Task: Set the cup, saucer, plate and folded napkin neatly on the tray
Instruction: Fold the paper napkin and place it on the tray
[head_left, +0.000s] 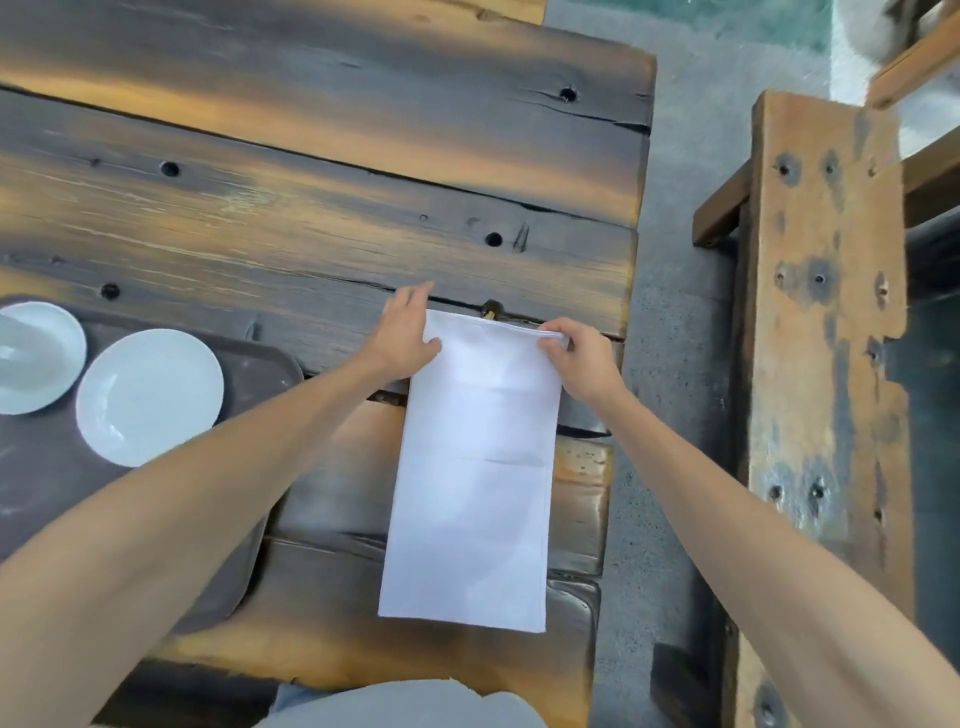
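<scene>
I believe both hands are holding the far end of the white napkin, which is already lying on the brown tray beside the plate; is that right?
Not quite. The head view shows the left hand and right hand at the far end of the white napkin, but the napkin lies on the wooden table, to the right of the brown tray. Only the plate and another white dish are on the tray.

No readable text, label, brand, number or sign is showing anywhere in this view.
</scene>
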